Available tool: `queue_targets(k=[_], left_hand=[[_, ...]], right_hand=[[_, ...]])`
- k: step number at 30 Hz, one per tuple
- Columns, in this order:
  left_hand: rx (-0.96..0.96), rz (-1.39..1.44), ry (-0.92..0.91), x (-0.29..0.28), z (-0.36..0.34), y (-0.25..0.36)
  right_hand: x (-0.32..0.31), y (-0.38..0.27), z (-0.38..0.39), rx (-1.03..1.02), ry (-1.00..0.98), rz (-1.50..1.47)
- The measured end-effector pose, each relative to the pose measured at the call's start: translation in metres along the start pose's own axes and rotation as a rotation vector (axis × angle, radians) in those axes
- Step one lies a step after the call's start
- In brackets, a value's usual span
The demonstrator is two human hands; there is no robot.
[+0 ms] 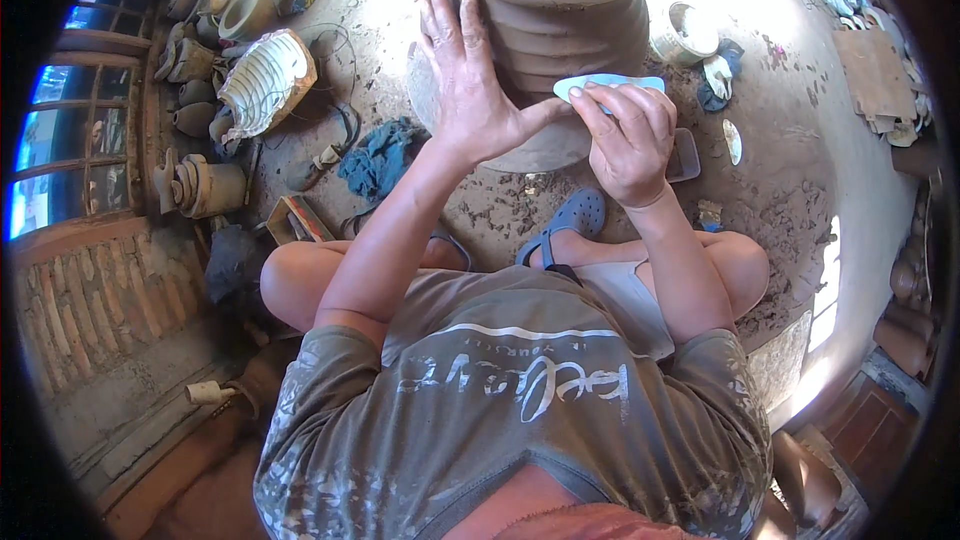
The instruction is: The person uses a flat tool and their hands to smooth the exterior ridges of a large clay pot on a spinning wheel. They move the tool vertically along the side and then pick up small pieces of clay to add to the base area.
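A large brown clay pot (pixel 575 35) with a thick rim and ridged sides stands upright in front of me, at the top of the view. My left hand (pixel 465 90) lies on the pot's left side, fingers stretched out and thumb spread toward the right. In my right hand (pixel 632 145) is a light blue scraper (pixel 610 83), flat and pointed at its left end. The scraper is at the pot's lower front wall, near my left thumb; whether its edge touches the clay is hard to tell. Beneath the pot shows a round greyish base (pixel 540 150).
A whitish bucket (pixel 686 35) stands right of the pot, with rags (pixel 716 80) beside it. Left lie a teal cloth (pixel 378 158), a ribbed pale shell-like piece (pixel 268 82) and several clay vessels (pixel 205 187). Clay crumbs cover the floor near my blue clog (pixel 570 222).
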State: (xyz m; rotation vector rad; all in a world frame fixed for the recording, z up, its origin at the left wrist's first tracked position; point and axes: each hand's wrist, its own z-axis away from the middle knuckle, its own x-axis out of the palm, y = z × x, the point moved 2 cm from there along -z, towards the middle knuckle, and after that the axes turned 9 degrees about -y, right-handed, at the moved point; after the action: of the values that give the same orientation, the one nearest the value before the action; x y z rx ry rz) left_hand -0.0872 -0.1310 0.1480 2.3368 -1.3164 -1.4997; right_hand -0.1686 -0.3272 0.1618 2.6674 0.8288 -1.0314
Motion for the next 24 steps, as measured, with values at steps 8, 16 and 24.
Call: queue_targets(k=[8,16,24], left_hand=[[-0.006,-0.033,0.048,0.012,-0.001,0.003],[0.0,-0.032,0.096,0.019,-0.001,0.002],[0.021,-0.023,0.09,0.016,-0.003,-0.001]], right_hand=[[0.011,0.002,0.001,0.06,-0.039,-0.035],[-0.001,0.001,-0.013,0.15,-0.189,-0.13],[-0.008,0.002,-0.007,0.048,-0.083,-0.118]])
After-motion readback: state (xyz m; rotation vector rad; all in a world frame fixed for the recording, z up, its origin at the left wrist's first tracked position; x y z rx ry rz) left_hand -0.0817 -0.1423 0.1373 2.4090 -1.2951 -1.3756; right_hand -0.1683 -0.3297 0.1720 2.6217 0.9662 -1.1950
